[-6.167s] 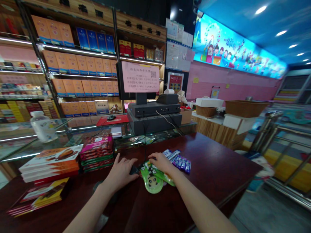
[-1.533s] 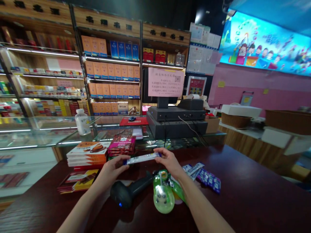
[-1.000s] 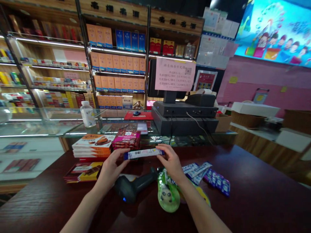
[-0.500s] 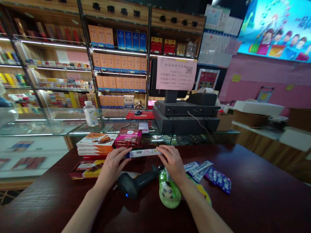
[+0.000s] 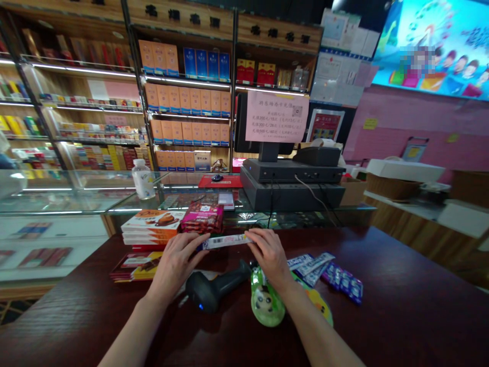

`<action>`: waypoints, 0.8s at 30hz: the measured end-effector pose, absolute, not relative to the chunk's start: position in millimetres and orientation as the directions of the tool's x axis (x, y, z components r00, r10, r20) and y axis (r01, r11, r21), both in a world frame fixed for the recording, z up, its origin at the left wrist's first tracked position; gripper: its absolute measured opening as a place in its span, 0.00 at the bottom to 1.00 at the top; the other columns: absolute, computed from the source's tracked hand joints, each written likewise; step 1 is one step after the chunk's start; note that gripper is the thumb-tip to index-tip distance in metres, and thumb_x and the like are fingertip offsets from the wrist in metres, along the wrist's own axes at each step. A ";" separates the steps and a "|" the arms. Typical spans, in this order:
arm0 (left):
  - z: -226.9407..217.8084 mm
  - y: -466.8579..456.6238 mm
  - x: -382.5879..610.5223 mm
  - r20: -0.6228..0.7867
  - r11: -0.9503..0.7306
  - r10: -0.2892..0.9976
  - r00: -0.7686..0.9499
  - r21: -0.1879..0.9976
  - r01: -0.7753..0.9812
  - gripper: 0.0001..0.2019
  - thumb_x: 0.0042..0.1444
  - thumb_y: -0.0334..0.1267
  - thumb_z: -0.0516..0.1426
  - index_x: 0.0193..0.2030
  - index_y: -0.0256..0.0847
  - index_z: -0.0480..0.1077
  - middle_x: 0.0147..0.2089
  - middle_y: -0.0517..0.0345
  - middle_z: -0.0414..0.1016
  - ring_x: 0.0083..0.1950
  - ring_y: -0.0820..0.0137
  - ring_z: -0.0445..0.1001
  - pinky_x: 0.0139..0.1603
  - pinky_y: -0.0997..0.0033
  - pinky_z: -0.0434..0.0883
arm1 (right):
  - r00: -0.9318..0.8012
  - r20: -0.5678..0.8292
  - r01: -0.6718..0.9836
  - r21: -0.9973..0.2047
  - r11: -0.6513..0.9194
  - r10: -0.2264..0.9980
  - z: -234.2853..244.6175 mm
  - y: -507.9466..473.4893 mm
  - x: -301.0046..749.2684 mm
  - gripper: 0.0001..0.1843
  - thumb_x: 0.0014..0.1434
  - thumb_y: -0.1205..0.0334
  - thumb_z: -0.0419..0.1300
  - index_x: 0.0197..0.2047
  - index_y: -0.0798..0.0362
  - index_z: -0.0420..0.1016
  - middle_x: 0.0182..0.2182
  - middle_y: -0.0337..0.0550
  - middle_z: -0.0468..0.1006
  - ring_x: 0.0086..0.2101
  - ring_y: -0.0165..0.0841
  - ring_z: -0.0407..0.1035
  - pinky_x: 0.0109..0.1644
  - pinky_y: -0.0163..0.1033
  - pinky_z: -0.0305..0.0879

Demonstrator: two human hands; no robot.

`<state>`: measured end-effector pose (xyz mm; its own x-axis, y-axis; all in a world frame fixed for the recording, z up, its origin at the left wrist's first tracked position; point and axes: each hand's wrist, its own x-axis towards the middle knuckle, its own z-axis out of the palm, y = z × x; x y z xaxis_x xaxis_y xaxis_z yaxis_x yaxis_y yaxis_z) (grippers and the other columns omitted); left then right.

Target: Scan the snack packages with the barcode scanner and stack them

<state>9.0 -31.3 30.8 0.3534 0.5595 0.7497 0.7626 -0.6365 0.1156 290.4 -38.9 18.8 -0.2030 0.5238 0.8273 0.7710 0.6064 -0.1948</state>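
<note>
Between both hands I hold a slim white-and-blue box [image 5: 228, 240], with a barcode on the side facing me. My left hand [image 5: 181, 257] grips its left end, and my right hand [image 5: 270, 255] grips the right end. Below it on the table lies a black barcode scanner [image 5: 214, 289] with a small blue light on. A green panda-faced packet [image 5: 267, 305] sits under my right wrist, and a yellow-faced item [image 5: 320, 306] is partly hidden behind my right forearm. Blue-and-white sachets [image 5: 313, 267] and a purple strip of small packets [image 5: 344, 282] lie to the right.
Stacked orange-and-white boxes [image 5: 153, 227], pink-brown packets [image 5: 202, 218] and flat chocolate boxes [image 5: 137, 266] stand at the left of the dark table [image 5: 401, 306]. Beyond them are a plastic bottle [image 5: 143, 179], a glass counter [image 5: 69, 201] and a black cash register [image 5: 292, 186].
The held box stays in nearly the same place, gripped at both ends. The hands and the things on the table show barely any shift.
</note>
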 end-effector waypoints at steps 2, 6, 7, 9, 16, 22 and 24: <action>32.2 -32.2 9.4 0.762 -0.635 0.541 0.356 0.093 0.767 0.18 0.66 0.47 0.55 0.60 0.50 0.71 0.49 0.53 0.76 0.50 0.63 0.73 0.54 0.60 0.70 | -0.203 0.828 0.777 -0.188 0.601 0.522 18.5 -38.5 289.5 0.16 0.69 0.64 0.56 0.57 0.47 0.75 0.49 0.47 0.79 0.50 0.40 0.70 0.51 0.47 0.64; 32.7 -32.2 9.8 0.794 -0.642 0.492 0.356 0.055 0.764 0.17 0.65 0.45 0.56 0.59 0.48 0.71 0.51 0.51 0.75 0.52 0.63 0.73 0.53 0.60 0.71 | -0.206 0.848 0.774 -0.164 0.612 0.488 19.5 -38.2 287.5 0.15 0.69 0.64 0.56 0.57 0.49 0.74 0.49 0.47 0.80 0.49 0.40 0.70 0.51 0.46 0.65; 32.7 -32.0 9.9 0.802 -0.644 0.479 0.356 0.044 0.764 0.16 0.65 0.44 0.56 0.58 0.48 0.71 0.53 0.51 0.74 0.53 0.62 0.73 0.54 0.59 0.71 | -0.208 0.854 0.771 -0.158 0.617 0.478 20.0 -38.2 287.1 0.15 0.69 0.65 0.56 0.57 0.50 0.74 0.49 0.47 0.80 0.49 0.40 0.70 0.51 0.46 0.65; 32.8 -31.6 10.2 0.813 -0.645 0.455 0.364 0.019 0.764 0.16 0.65 0.43 0.56 0.58 0.48 0.71 0.55 0.50 0.73 0.55 0.61 0.72 0.56 0.58 0.71 | -0.208 0.859 0.770 -0.151 0.620 0.467 20.8 -38.4 286.6 0.15 0.69 0.65 0.57 0.58 0.51 0.73 0.50 0.47 0.80 0.50 0.40 0.69 0.52 0.47 0.65; 33.6 -30.7 10.0 0.804 -0.627 0.445 0.395 -0.036 0.778 0.20 0.66 0.40 0.56 0.63 0.47 0.67 0.51 0.52 0.75 0.53 0.63 0.72 0.55 0.59 0.69 | -0.205 0.845 0.784 -0.159 0.600 0.493 21.6 -39.4 285.9 0.19 0.69 0.63 0.57 0.62 0.50 0.69 0.50 0.47 0.80 0.49 0.41 0.70 0.52 0.48 0.65; 33.3 -30.1 10.1 0.805 -0.609 0.442 0.396 -0.055 0.791 0.18 0.66 0.41 0.55 0.61 0.47 0.69 0.50 0.51 0.76 0.52 0.63 0.72 0.58 0.56 0.68 | -0.215 0.832 0.782 -0.166 0.600 0.511 21.5 -39.0 285.3 0.19 0.69 0.64 0.57 0.62 0.50 0.70 0.52 0.48 0.80 0.51 0.41 0.69 0.53 0.48 0.65; 32.4 -29.5 9.5 0.804 -0.603 0.443 0.397 -0.061 0.796 0.17 0.66 0.41 0.55 0.60 0.47 0.70 0.50 0.51 0.76 0.52 0.63 0.72 0.60 0.54 0.66 | -0.219 0.822 0.782 -0.174 0.598 0.526 20.8 -38.6 285.5 0.20 0.69 0.64 0.56 0.63 0.50 0.69 0.53 0.48 0.79 0.52 0.42 0.69 0.53 0.48 0.65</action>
<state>9.5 -29.5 32.4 0.3974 0.4431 0.8036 0.7957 -0.6026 -0.0613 285.5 -38.6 20.8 -0.2195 0.5260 0.8217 0.7820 0.5984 -0.1742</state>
